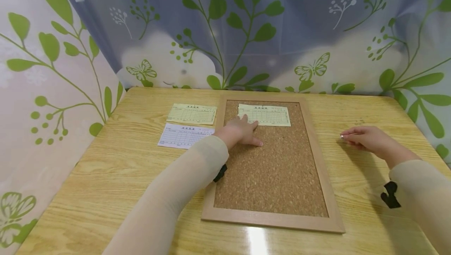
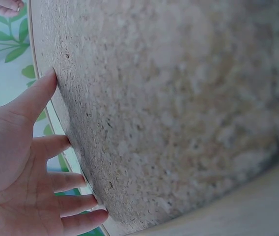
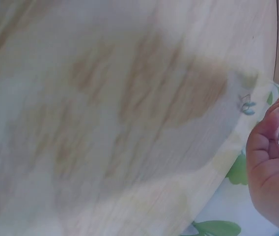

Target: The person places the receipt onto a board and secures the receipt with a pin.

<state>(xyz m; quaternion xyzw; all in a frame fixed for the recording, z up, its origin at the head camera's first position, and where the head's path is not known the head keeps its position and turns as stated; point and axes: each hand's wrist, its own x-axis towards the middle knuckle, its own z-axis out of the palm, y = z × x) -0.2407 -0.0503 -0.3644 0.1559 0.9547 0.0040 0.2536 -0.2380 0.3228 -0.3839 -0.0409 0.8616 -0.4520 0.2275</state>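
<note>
A wood-framed cork board [image 1: 271, 172] lies flat on the table. Near its top sits a pale green printed slip [image 1: 271, 116]. My left hand [image 1: 240, 131] reaches over the board with spread fingers, its fingertips touching the slip's lower left edge and its thumb on the cork. In the left wrist view the fingers [image 2: 73, 225] look extended and hold nothing. Right of the board, my right hand [image 1: 366, 139] pinches a tiny shiny thing [image 1: 341, 136] between thumb and fingertips; it looks like a pushpin, mostly hidden by the fingers.
Left of the board lie another pale green slip [image 1: 192, 114] and a lilac slip [image 1: 181, 135], the latter partly behind my left arm. Several small clear pins [image 3: 247, 105] lie on the wooden table [image 1: 116, 169] beyond my right hand. A leaf-patterned curtain [image 1: 246, 51] hangs behind.
</note>
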